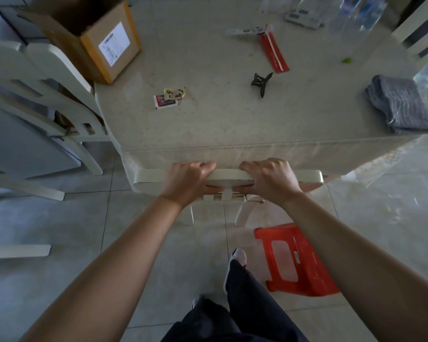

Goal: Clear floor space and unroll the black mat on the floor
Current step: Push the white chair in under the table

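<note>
Gripping the top rail of a cream chair (309, 177) with 2 bare hands, a person stands over a tiled floor (381, 230) and looks down at a table (232, 124). The left hand (187, 180) and the right hand (269, 180) sit side by side on the rail, near each other but apart, each curled closed around it with fingers over the far edge and thumb tucked beneath. The chair faces the table, its seat hidden under the tabletop. A red plastic stool (299, 260) stands on the floor just beside the person's right leg, under the right forearm. A second cream chair (47, 90) stands at the table's left side. On the tabletop lie an open cardboard box (101, 43), a dark hair claw (261, 82) and a folded grey cloth (400, 104). The black mat is not in view anywhere, so its place cannot be told. The step in hand seems to be clearing floor by shifting this chair. Doing it well likely means keeping both hands level, lifting slightly rather than dragging across tile, and steering clear of the stool at the feet.
</note>
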### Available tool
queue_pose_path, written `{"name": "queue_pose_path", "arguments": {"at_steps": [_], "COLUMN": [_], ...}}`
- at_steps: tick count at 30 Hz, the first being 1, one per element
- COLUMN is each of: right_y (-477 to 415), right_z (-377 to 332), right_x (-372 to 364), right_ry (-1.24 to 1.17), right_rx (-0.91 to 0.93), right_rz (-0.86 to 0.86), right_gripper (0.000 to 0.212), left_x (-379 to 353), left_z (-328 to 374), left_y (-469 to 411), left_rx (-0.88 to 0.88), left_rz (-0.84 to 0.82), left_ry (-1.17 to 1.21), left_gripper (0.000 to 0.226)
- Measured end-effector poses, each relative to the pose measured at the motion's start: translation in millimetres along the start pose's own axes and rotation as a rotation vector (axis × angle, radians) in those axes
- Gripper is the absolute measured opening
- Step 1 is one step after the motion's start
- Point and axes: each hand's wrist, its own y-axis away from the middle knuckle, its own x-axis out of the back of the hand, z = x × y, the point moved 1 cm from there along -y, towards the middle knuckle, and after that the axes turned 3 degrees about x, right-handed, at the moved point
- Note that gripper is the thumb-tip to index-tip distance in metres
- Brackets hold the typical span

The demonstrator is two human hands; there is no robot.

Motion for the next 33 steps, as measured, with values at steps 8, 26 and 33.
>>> {"name": "queue_pose_path", "arguments": {"at_steps": [8,26,33], "right_y": [-21,-47,-39], "right_z": [38,63,43], "right_x": [-6,-6,13], "right_ry": [-0.008,-0.037,-0.081], "right_rx": [0.048,0.039,-0.212], "right_rz": [-0.008,-0.090,-0.271], "right_gripper": [0.049,0.049,0.044], "left_x": [-10,-18,2], "left_z": [0,-5,15], "left_y": [-36,-69,-61], "left_rx": [-0.004,0.031,0.236], "left_rz": [0.036,0.041,-0.134], "left_ry": [-0.036,-0.071,-0.057], "left_gripper": [0.056,0.053,0.041]}}
